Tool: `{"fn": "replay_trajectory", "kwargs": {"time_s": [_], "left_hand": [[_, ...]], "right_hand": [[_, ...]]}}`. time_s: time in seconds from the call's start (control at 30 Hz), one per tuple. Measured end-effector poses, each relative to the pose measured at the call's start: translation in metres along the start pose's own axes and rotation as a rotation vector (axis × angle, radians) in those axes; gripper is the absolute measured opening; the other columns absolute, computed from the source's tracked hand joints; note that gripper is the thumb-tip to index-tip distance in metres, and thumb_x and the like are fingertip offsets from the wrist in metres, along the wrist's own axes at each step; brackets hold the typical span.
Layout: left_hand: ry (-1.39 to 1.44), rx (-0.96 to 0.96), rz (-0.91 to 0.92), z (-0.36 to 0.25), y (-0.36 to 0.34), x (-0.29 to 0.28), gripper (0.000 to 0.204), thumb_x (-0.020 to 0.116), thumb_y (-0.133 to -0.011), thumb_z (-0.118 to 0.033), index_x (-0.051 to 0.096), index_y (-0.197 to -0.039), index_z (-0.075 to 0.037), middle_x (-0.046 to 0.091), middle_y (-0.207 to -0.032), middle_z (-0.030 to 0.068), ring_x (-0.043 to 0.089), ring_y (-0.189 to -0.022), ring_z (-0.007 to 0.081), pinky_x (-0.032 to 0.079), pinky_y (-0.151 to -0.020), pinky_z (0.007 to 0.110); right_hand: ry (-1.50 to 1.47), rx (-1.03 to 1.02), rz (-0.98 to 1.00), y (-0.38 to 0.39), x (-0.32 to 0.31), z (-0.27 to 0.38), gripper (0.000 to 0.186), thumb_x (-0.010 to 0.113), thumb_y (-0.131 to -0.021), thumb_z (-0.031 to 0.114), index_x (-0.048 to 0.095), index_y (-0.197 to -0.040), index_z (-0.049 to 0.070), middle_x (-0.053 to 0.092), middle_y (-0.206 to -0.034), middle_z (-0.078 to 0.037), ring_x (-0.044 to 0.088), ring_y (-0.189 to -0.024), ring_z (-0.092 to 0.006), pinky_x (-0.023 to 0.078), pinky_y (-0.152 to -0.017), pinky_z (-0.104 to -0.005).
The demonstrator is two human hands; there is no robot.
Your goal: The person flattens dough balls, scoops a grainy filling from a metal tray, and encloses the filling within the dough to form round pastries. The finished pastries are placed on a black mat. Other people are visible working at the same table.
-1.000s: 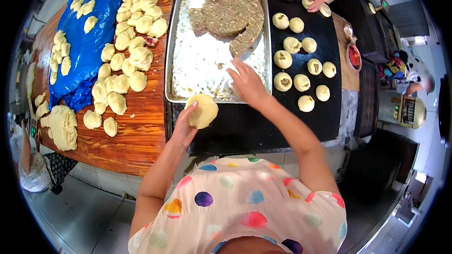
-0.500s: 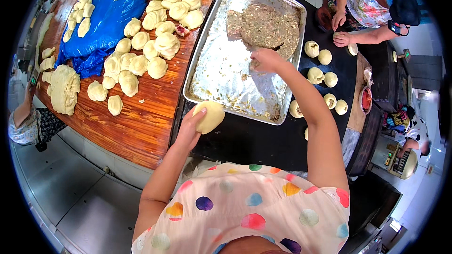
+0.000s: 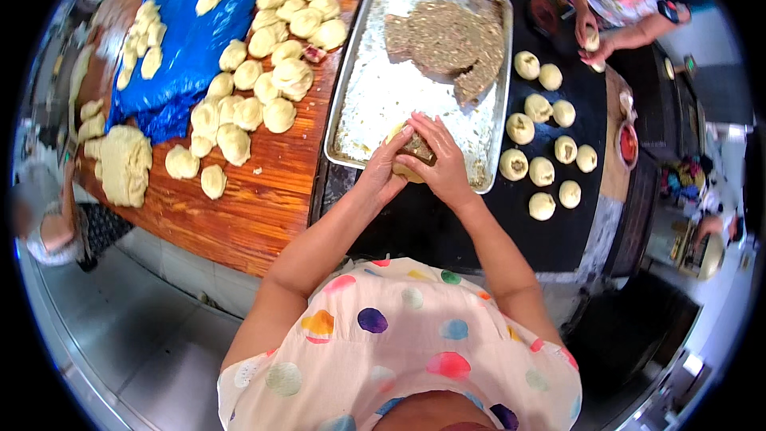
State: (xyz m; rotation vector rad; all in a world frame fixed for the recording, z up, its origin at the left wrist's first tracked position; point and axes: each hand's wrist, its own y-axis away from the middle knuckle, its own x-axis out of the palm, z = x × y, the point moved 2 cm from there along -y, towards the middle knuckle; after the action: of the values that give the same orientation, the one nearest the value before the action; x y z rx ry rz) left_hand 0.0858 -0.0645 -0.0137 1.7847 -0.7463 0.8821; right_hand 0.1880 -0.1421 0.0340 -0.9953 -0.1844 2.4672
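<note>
Since the half-second-earlier picture, the right hand [image 3: 444, 166] has come back from the filling to meet the left hand [image 3: 383, 172], which has brought its dough round [image 3: 410, 175] over the near edge of the metal tray [image 3: 371, 104]. Both hands now cup the round, with brown filling [image 3: 420, 147] showing in the opening between them. The right fingers are close together and curved along its far right side, the thumb bent in across the near part; the left thumb lies along the left side. How the other left fingers sit cannot be told, as the dough and palm hide them.

Beyond the fingertips, toward the tray's far end, spreads a thick filling mass [image 3: 447, 36]. To the right of the fingers, filled buns [image 3: 542, 172] stand on a black tabletop [image 3: 455, 231], several with openings on top. Left of the fingers, pale dough lumps [image 3: 278, 115] lie on a wooden table [image 3: 263, 219], with blue plastic [image 3: 195, 40] farther off. Well away at the far right, a co-worker's hands [image 3: 603, 49] hold another piece of dough [image 3: 591, 40].
</note>
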Motion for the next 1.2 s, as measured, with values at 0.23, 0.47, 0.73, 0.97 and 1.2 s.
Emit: {"fn": "replay_trajectory", "kwargs": {"time_s": [0.23,0.47,0.73,0.97,1.2], "left_hand": [[0.108,-0.124,0.076,0.020,0.001,0.053,0.044,0.068,-0.091,-0.027,0.053,-0.128,-0.007,0.059,-0.126,0.0087,0.057,-0.118,0.0230,0.043,-0.107,0.043],[-0.304,0.027,0.231,0.055,0.005,0.085,0.056,0.066,-0.092,-0.033,0.042,-0.138,-0.010,0.054,-0.128,0.0054,0.053,-0.120,0.0196,0.042,-0.105,0.037],[-0.111,-0.149,0.119,0.081,0.000,0.113,0.045,0.062,-0.096,-0.027,0.046,-0.133,-0.010,0.056,-0.123,0.0048,0.056,-0.117,0.0212,0.045,-0.103,0.039],[-0.283,-0.013,0.003,0.096,-0.011,0.112,0.035,0.058,-0.098,-0.024,0.049,-0.128,-0.009,0.058,-0.119,0.0074,0.060,-0.110,0.0202,0.051,-0.094,0.037],[-0.264,-0.140,-0.064,0.086,-0.020,0.084,0.033,0.058,-0.098,-0.029,0.052,-0.124,-0.009,0.060,-0.118,0.0082,0.061,-0.109,0.0229,0.052,-0.094,0.042]], "right_hand": [[-1.206,0.553,-0.714,0.042,-0.012,-0.022,0.061,0.029,-0.106,0.044,0.040,-0.144,-0.002,0.045,-0.145,-0.015,0.039,-0.137,-0.0240,0.027,-0.116,-0.0371],[-1.347,0.686,-0.749,0.037,-0.047,0.010,0.044,0.048,-0.102,0.036,0.056,-0.127,0.001,0.060,-0.118,-0.008,0.057,-0.109,-0.0177,0.044,-0.098,-0.0326],[-1.089,0.624,-0.854,0.052,-0.072,-0.008,0.028,0.053,-0.098,0.017,0.061,-0.117,-0.002,0.064,-0.116,-0.008,0.059,-0.106,-0.0154,0.045,-0.096,-0.0306],[-0.799,0.498,-0.886,0.059,-0.067,-0.019,0.024,0.049,-0.098,0.007,0.062,-0.115,-0.002,0.068,-0.112,-0.010,0.060,-0.111,-0.0201,0.029,-0.113,-0.0400],[-0.510,0.539,-0.628,0.070,-0.051,-0.034,0.036,0.048,-0.101,0.013,0.055,-0.132,-0.004,0.058,-0.133,-0.012,0.052,-0.124,-0.0186,0.025,-0.115,-0.0352]]}}
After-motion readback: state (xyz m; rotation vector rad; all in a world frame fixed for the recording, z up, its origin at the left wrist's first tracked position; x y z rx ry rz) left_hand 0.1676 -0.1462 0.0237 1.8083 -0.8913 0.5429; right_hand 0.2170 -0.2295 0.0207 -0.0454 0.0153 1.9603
